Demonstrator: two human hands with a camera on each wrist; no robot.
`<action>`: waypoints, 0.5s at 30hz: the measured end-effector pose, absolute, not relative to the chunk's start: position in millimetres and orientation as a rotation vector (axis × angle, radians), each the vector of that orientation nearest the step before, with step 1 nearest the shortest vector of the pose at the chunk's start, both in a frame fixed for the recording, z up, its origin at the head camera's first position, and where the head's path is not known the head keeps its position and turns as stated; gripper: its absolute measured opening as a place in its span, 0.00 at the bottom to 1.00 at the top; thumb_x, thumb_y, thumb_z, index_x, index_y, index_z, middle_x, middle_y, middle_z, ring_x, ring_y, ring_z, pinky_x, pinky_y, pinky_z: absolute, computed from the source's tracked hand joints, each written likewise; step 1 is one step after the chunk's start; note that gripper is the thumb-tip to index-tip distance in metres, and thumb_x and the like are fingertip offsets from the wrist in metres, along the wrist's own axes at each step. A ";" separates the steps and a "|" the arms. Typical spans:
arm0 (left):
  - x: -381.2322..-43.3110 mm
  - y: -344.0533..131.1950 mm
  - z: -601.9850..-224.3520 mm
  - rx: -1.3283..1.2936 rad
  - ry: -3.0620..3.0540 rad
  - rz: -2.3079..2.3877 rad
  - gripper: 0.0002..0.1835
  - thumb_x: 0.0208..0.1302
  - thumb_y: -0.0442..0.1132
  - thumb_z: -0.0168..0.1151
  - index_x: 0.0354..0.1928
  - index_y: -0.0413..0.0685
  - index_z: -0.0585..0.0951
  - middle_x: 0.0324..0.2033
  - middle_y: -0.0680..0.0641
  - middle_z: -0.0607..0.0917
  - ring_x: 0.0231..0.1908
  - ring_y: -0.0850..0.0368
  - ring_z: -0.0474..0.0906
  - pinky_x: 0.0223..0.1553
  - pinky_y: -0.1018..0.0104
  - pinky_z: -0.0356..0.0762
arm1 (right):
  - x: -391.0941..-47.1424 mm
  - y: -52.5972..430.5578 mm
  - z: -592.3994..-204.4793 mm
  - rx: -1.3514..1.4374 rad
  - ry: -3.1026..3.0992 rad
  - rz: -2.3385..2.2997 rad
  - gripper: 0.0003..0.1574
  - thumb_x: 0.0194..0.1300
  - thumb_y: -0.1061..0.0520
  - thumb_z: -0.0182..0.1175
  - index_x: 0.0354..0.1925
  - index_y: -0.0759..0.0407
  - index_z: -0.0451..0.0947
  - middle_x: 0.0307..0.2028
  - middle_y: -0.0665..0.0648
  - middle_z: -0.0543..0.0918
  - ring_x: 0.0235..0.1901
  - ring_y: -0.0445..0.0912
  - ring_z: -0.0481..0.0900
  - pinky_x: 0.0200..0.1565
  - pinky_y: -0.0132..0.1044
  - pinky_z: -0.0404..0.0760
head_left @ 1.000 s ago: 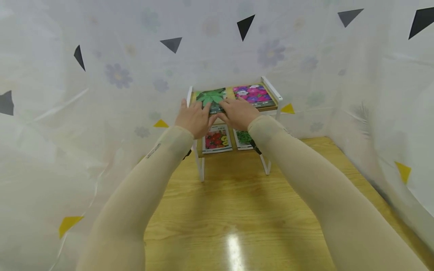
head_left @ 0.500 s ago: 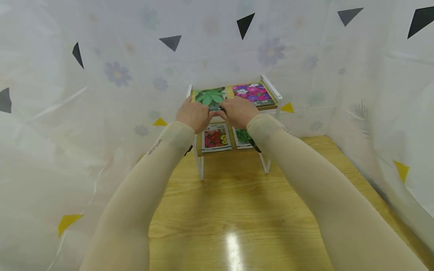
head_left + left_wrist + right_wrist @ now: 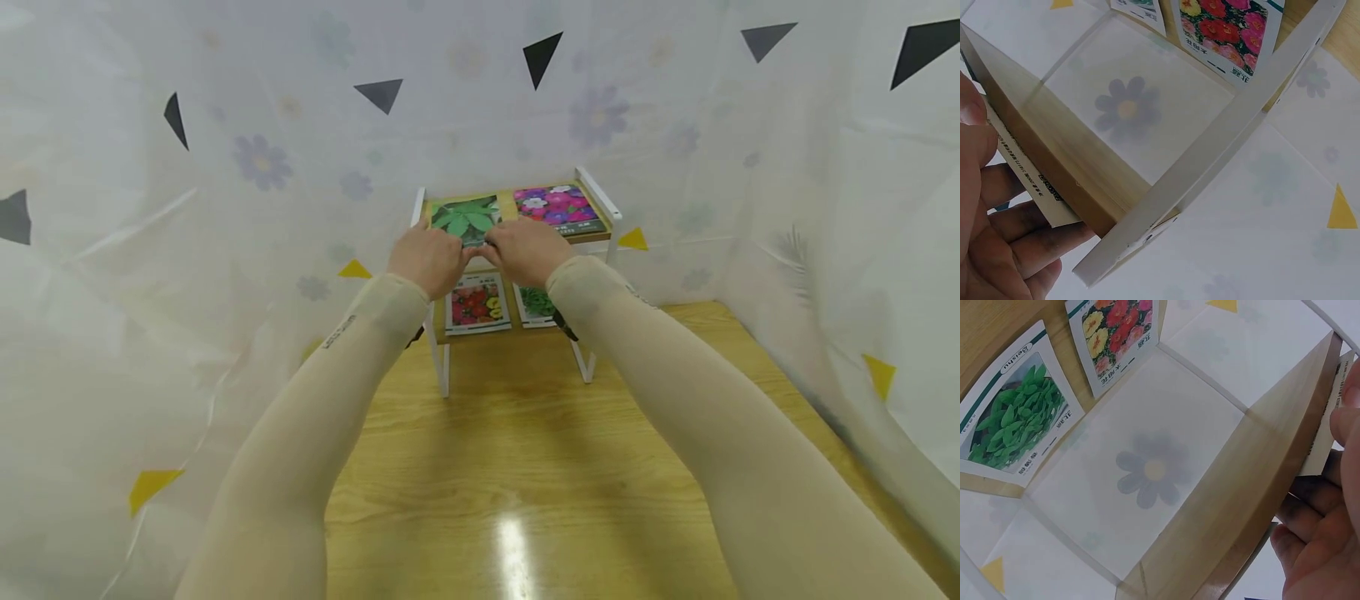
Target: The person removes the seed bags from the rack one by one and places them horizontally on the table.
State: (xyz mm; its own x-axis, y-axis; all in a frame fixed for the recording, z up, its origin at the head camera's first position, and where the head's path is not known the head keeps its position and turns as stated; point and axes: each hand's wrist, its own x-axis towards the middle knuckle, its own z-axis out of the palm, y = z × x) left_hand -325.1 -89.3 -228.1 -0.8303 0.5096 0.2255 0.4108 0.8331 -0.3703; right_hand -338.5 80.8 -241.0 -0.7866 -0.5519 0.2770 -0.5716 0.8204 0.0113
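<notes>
A seed packet with a green leaf picture point(image 3: 465, 218) lies on the upper board of a small two-tier rack point(image 3: 446, 371). Both hands meet at its near edge. The left hand point(image 3: 426, 260) pinches the packet's left part, thumb on one side and fingers on the other; the left wrist view catches its pale printed edge point(image 3: 1038, 181) jutting past the board. The right hand point(image 3: 531, 250) pinches the same edge farther right, with a narrow strip of packet point(image 3: 1325, 434) visible in the right wrist view. Beside it lies a packet with pink and purple flowers point(image 3: 561, 207).
The rack's lower board carries a packet with red and yellow flowers point(image 3: 477, 304) and a green leafy one point(image 3: 536, 304), partly behind the right hand. Below is a wooden table point(image 3: 517, 467). A pale patterned sheet point(image 3: 300, 167) surrounds it on the back and sides.
The left hand's fingers, spread over the leaf packet a second ago, have curled at its near edge. The right hand's fingers have drawn in slightly too. The packets look unmoved.
</notes>
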 end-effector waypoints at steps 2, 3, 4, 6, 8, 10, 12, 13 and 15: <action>-324.4 -88.5 -228.9 -0.692 -2.688 0.441 0.30 0.71 0.55 0.37 0.12 0.50 0.71 0.08 0.51 0.70 0.12 0.56 0.68 0.60 0.53 0.60 | -337.6 81.9 -240.9 0.869 -2.725 0.107 0.21 0.71 0.43 0.41 0.30 0.52 0.71 0.26 0.50 0.73 0.25 0.44 0.72 0.31 0.39 0.74; -324.1 -88.2 -229.4 -0.688 -2.685 0.437 0.30 0.71 0.55 0.37 0.12 0.50 0.71 0.08 0.51 0.70 0.12 0.56 0.68 0.59 0.53 0.62 | -337.0 82.4 -241.0 0.872 -2.721 0.106 0.21 0.71 0.43 0.41 0.30 0.52 0.72 0.25 0.50 0.73 0.25 0.44 0.72 0.31 0.39 0.74; -323.7 -87.9 -229.9 -0.687 -2.683 0.433 0.30 0.71 0.55 0.38 0.12 0.50 0.70 0.07 0.51 0.70 0.12 0.56 0.68 0.57 0.53 0.64 | -336.4 83.0 -241.3 0.873 -2.715 0.104 0.21 0.71 0.44 0.41 0.30 0.52 0.72 0.25 0.50 0.73 0.25 0.44 0.72 0.31 0.38 0.74; -322.6 -87.4 -231.3 -0.686 -2.684 0.418 0.30 0.71 0.54 0.38 0.11 0.50 0.70 0.07 0.51 0.69 0.13 0.56 0.68 0.55 0.53 0.66 | -335.2 84.0 -242.1 0.879 -2.710 0.107 0.20 0.71 0.44 0.41 0.31 0.53 0.73 0.26 0.50 0.73 0.25 0.44 0.72 0.31 0.39 0.75; -321.6 -87.0 -232.8 -0.689 -2.675 0.407 0.30 0.71 0.54 0.38 0.11 0.50 0.70 0.07 0.51 0.69 0.13 0.56 0.68 0.54 0.54 0.67 | -334.3 84.9 -243.1 0.881 -2.702 0.100 0.20 0.71 0.44 0.41 0.33 0.53 0.74 0.26 0.50 0.73 0.25 0.44 0.72 0.32 0.39 0.76; -320.5 -86.8 -234.2 -0.689 -2.661 0.409 0.30 0.71 0.54 0.38 0.11 0.50 0.70 0.07 0.51 0.69 0.13 0.56 0.68 0.51 0.54 0.68 | -334.0 85.6 -244.2 0.880 -2.690 0.097 0.20 0.71 0.45 0.41 0.35 0.54 0.75 0.27 0.50 0.74 0.26 0.44 0.73 0.34 0.39 0.77; -319.4 -86.8 -235.4 -0.686 -2.639 0.428 0.30 0.71 0.54 0.37 0.11 0.50 0.69 0.07 0.52 0.69 0.13 0.57 0.66 0.45 0.56 0.70 | -333.9 86.0 -244.8 0.881 -2.677 0.087 0.20 0.71 0.45 0.41 0.36 0.54 0.75 0.28 0.50 0.75 0.27 0.44 0.74 0.37 0.41 0.77; -318.8 -86.9 -235.8 -0.684 -2.628 0.437 0.30 0.71 0.54 0.36 0.11 0.50 0.69 0.07 0.52 0.68 0.13 0.57 0.66 0.42 0.57 0.71 | -333.9 86.1 -244.9 0.880 -2.670 0.084 0.20 0.71 0.45 0.41 0.37 0.54 0.75 0.29 0.50 0.75 0.28 0.44 0.74 0.39 0.42 0.78; -317.4 -87.1 -236.8 -0.677 -2.611 0.457 0.30 0.71 0.54 0.36 0.11 0.50 0.68 0.07 0.52 0.68 0.13 0.57 0.64 0.37 0.59 0.70 | -333.7 86.2 -245.1 0.880 -2.667 0.085 0.20 0.71 0.45 0.41 0.38 0.55 0.75 0.30 0.50 0.76 0.30 0.45 0.75 0.43 0.44 0.77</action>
